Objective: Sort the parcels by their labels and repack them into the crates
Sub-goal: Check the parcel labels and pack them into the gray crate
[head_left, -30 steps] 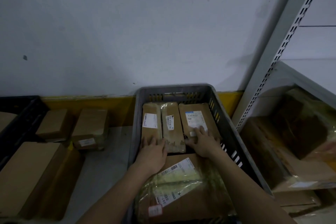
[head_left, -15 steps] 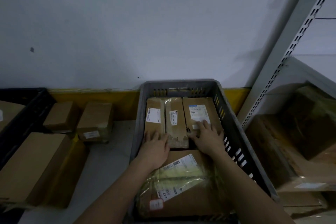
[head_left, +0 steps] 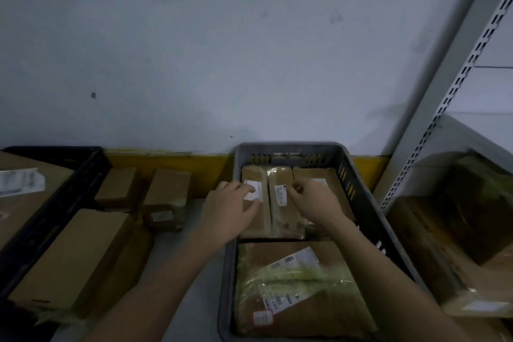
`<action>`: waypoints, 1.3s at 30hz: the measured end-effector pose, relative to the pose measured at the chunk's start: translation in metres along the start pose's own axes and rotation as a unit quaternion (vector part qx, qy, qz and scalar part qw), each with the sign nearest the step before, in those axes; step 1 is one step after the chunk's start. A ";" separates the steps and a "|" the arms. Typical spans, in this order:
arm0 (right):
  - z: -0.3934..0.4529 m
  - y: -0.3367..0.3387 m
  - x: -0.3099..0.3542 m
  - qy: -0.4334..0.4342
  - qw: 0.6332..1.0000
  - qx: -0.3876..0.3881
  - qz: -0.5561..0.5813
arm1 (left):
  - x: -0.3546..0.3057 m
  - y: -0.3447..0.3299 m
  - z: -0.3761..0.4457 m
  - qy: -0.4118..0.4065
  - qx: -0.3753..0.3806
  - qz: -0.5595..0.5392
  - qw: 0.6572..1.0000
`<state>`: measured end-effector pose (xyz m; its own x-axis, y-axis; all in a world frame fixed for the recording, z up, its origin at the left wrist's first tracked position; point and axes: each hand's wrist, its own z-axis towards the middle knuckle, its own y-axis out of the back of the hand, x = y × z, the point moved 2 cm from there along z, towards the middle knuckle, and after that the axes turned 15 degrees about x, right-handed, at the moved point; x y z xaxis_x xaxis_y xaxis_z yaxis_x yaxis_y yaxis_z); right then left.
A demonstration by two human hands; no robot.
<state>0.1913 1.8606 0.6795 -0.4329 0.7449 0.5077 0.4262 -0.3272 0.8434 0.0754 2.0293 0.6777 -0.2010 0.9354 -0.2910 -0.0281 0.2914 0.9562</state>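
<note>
Dim storeroom, grey wall | grey crate (head_left: 358, 175): three slim parcels (head_left: 280, 219) under fingertips | left hand (head_left: 230, 209) flat, fingers spread | right hand (head_left: 316, 203) curled, grasp unclear | probably light, stiff, slick wrap; grip long edges

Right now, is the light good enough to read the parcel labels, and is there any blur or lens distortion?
Head view: dim overall, with the wall brightest; labels show as white patches, text unreadable except a faint "247" on the big parcel; both hands, left and right, are slightly soft; the shelf post leans, which looks like wide-angle distortion; the shelf parcels sit in deep shadow.
</note>
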 end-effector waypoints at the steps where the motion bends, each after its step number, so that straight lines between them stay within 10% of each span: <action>1: -0.002 0.000 0.016 0.015 1.000 0.001 -0.010 | 0.012 0.007 -0.004 0.012 0.003 0.004 1.000; 20: -0.013 -0.186 0.266 0.058 0.991 0.109 0.043 | 0.303 0.036 -0.176 0.226 -0.048 -0.120 0.965; 30: -0.052 -0.295 0.301 -0.082 0.933 0.230 0.264 | 0.348 -0.025 -0.218 0.230 0.001 -0.275 0.933; 39: -0.065 -0.315 0.317 -0.041 0.909 0.261 0.323 | 0.348 -0.021 -0.222 0.224 -0.001 -0.304 0.926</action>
<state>-0.1317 2.1624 0.5864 0.0923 0.5431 0.8346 0.8987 -0.4064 0.1651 -0.2112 2.3042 0.5630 -0.5329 0.4227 -0.7331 -0.2707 0.7357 0.6209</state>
